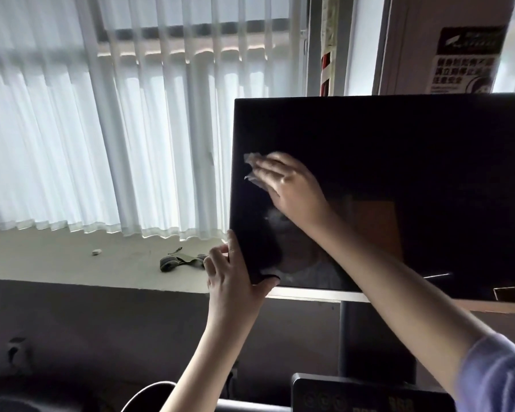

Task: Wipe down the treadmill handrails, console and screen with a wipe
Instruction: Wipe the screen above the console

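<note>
We face the dark treadmill screen [399,173] at 3 o'clock; our right hand [289,185] presses flat, fingers straight, near its 9 o'clock edge; our left hand [235,278] clamps its 7 o'clock corner; the wipe [250,162] lies under the right hand.

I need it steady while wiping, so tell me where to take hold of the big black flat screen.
Take the big black flat screen by its lower left corner, coming from the left: that thin edge is free, with open space beside it. The left hand grips there, thumb on the front, while the right hand presses the pale crumpled wipe flat higher up.
</note>
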Action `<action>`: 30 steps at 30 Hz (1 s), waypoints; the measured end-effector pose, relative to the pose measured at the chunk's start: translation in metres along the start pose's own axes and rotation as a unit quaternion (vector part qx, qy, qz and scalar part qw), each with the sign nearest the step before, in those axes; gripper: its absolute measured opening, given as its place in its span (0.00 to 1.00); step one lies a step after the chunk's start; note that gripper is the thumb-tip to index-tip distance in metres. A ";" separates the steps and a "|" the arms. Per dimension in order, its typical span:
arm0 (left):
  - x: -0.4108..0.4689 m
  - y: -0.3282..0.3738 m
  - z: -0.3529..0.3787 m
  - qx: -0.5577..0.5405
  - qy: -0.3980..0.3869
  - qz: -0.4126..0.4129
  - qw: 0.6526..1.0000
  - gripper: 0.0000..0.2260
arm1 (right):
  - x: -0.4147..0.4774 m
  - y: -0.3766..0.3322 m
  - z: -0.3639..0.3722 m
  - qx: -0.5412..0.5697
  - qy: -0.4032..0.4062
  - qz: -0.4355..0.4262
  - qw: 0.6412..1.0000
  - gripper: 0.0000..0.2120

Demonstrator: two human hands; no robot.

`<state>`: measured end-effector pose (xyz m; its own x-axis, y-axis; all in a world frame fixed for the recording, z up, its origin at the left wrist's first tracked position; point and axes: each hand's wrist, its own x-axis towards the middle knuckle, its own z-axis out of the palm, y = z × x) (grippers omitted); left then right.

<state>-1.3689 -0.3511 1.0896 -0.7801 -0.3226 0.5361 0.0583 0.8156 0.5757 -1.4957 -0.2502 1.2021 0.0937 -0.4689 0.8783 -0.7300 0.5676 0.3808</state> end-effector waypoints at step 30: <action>0.002 -0.009 0.015 0.115 0.105 0.130 0.979 0.45 | 0.045 0.027 0.014 -0.048 0.079 0.034 0.995 0.10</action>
<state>-1.3807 -0.3524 1.0762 -0.6108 -0.1625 0.7749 0.0765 0.9620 0.2620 -1.5206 -0.2658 1.2474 0.1575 -0.3191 0.9346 -0.6712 0.6595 0.3383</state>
